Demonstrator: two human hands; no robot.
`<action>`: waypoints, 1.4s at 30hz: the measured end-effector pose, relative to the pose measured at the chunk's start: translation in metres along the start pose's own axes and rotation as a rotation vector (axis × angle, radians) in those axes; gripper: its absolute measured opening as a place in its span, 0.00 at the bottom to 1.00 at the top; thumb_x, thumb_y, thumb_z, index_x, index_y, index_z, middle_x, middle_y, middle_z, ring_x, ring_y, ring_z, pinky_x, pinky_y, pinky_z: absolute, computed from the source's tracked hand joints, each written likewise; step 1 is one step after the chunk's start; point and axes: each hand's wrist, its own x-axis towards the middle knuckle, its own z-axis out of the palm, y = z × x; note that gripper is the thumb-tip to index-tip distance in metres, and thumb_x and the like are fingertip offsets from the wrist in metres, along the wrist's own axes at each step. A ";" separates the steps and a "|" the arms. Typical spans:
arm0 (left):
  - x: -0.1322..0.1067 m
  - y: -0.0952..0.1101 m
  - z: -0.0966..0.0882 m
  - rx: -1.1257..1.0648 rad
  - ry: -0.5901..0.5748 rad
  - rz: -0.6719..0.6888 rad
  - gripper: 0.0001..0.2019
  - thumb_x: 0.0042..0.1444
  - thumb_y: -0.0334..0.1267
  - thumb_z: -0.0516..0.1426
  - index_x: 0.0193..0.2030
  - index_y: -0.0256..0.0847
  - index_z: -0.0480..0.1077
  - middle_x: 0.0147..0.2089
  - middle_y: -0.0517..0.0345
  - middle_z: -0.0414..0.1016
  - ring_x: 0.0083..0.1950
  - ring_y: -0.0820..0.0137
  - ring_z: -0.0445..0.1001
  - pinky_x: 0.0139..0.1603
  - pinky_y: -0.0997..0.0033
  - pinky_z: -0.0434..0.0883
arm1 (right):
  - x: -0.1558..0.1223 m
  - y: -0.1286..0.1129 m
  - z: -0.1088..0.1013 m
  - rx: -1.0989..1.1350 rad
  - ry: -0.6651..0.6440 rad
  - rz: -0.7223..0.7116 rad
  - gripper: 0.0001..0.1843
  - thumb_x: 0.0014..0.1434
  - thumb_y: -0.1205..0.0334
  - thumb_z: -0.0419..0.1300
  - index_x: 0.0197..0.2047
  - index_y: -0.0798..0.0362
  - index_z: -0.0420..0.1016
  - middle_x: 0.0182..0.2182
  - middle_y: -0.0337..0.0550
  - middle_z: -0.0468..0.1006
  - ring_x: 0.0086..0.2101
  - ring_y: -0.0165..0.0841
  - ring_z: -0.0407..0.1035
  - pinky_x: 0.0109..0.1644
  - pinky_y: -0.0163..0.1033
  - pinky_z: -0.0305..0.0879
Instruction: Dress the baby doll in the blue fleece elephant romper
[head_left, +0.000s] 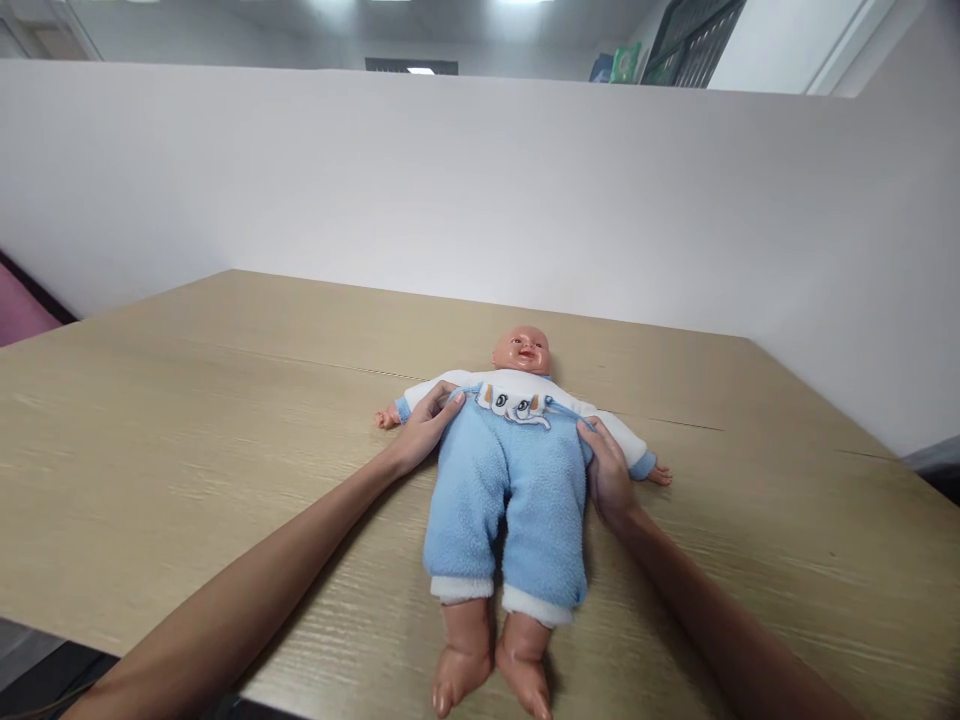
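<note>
A baby doll [523, 349] lies on its back on the wooden table, head away from me and bare feet toward me. It wears a white long-sleeved top [615, 433] with blue cuffs and fluffy light-blue pants [469, 490] with white hems. An elephant face patch [513, 403] sits at the top of the pants. My left hand [429, 422] is closed on the pants' upper edge at the left, thumb on top. On the opposite side, my right hand [604, 465] pinches the same edge. Thin blue trim runs from the patch toward each hand; some fingers are hidden.
The wooden table [225, 420] has seams across its top. Behind it stands a white partition wall [420, 180]. Something pink [26, 308] shows at the far left edge. A green package [625, 64] is visible beyond the wall.
</note>
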 end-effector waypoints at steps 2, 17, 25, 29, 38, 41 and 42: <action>0.001 0.000 0.001 0.020 0.023 0.025 0.19 0.72 0.57 0.57 0.51 0.42 0.72 0.46 0.58 0.74 0.47 0.66 0.69 0.51 0.69 0.66 | 0.003 -0.002 0.002 0.100 0.053 0.067 0.19 0.58 0.42 0.70 0.41 0.48 0.78 0.42 0.39 0.81 0.47 0.41 0.75 0.59 0.44 0.70; -0.004 -0.004 0.008 0.393 0.380 0.457 0.08 0.76 0.42 0.56 0.55 0.44 0.71 0.52 0.51 0.76 0.55 0.62 0.73 0.60 0.58 0.68 | 0.099 -0.106 0.107 -0.713 -0.515 -0.403 0.19 0.74 0.45 0.58 0.49 0.51 0.81 0.48 0.48 0.85 0.47 0.41 0.79 0.55 0.44 0.71; -0.006 -0.002 0.008 0.442 0.362 0.596 0.05 0.75 0.36 0.55 0.54 0.45 0.71 0.49 0.52 0.75 0.51 0.63 0.72 0.55 0.60 0.69 | 0.137 -0.060 0.216 -1.229 -1.281 -0.617 0.09 0.66 0.71 0.63 0.44 0.51 0.84 0.45 0.45 0.87 0.44 0.39 0.80 0.47 0.37 0.70; -0.008 0.002 0.008 0.420 0.349 0.526 0.05 0.75 0.38 0.55 0.52 0.45 0.72 0.44 0.54 0.73 0.44 0.64 0.70 0.48 0.62 0.68 | 0.131 -0.057 0.215 -1.223 -1.173 -0.691 0.06 0.67 0.68 0.63 0.45 0.53 0.81 0.47 0.50 0.85 0.45 0.41 0.78 0.46 0.39 0.67; -0.021 -0.001 0.004 0.630 0.408 0.650 0.07 0.72 0.38 0.58 0.54 0.48 0.74 0.51 0.48 0.73 0.55 0.57 0.72 0.59 0.51 0.69 | 0.128 -0.079 0.142 -0.579 -0.844 -0.433 0.25 0.57 0.70 0.59 0.58 0.50 0.76 0.51 0.44 0.82 0.49 0.38 0.76 0.55 0.41 0.69; -0.023 -0.004 0.004 0.605 0.442 0.731 0.08 0.73 0.40 0.56 0.56 0.50 0.71 0.59 0.45 0.67 0.62 0.54 0.70 0.64 0.44 0.68 | 0.127 -0.073 0.138 -0.550 -0.882 -0.410 0.26 0.54 0.73 0.58 0.55 0.51 0.79 0.51 0.43 0.83 0.52 0.39 0.75 0.60 0.45 0.68; -0.023 -0.005 0.004 0.571 0.426 0.746 0.08 0.74 0.41 0.54 0.56 0.50 0.69 0.61 0.45 0.66 0.64 0.54 0.69 0.66 0.42 0.68 | 0.126 -0.072 0.139 -0.556 -0.891 -0.428 0.27 0.52 0.75 0.57 0.54 0.51 0.80 0.50 0.43 0.84 0.52 0.39 0.75 0.60 0.45 0.68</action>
